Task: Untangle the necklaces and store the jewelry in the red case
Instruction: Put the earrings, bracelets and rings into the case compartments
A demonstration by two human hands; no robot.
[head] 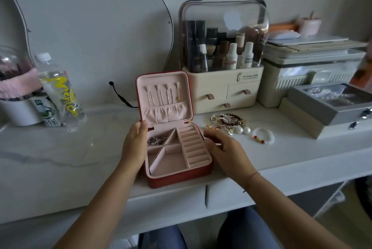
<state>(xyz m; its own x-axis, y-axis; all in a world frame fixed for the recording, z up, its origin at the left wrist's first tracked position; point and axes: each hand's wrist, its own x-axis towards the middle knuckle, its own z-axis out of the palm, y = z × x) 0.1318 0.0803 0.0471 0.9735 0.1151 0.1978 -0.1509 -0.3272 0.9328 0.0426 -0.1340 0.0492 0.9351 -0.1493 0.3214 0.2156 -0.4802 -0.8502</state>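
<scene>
**On the white bench: red case open, a hand on each side**

Near the front edge of the bench (60, 158) the red case (181, 178) lies open, its pink-lined lid standing upright. Thin silver chains (161, 95) hang from hooks inside the lid, their lower ends tucked into a gathered pocket. In the base, a tangled silvery clump (156, 140) sits in the back left compartment; the other compartments and the ring rolls along the right side hold nothing visible.

The left hand (134, 142) lies against the case's left wall, fingers straight and reaching up to the hinge corner. The right hand (227, 152) is at the case's right wall, its fingers blurred, so I cannot tell whether they grip or merely touch.

Just right of the case a heap of jewelry (227, 121) rests on the bench: pearls, dark beads and gold pieces. A white bead bracelet with red beads (263, 138) lies just beside the heap. Behind stands a cream cosmetics organiser (223, 87) with a clear dome, and a grey box (330, 103) sits at the right.
</scene>
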